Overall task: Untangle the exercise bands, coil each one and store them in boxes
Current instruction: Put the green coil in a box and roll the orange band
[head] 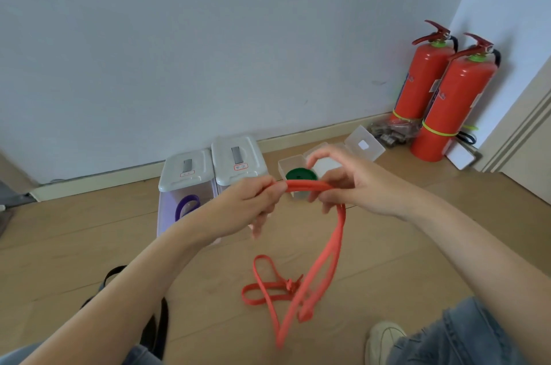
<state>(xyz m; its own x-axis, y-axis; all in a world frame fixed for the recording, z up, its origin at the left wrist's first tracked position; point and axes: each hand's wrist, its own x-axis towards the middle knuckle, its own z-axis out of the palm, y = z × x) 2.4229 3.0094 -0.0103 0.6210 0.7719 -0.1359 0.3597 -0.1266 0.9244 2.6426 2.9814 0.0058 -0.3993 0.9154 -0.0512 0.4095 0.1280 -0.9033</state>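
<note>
Two red fire extinguishers (441, 96) are standing side by side in the corner against the pale wall (208, 37), just beside a clear bag of dark bits (390, 129). A black strap (158, 326) is lying on the wooden floor (89, 245).

We can read no text anywhere. We see small red-bordered labels on the lids of the two white boxes (186, 169) (238, 156) and stickers on both fire extinguishers (423, 78) (456, 102), all too blurred to read.
</note>
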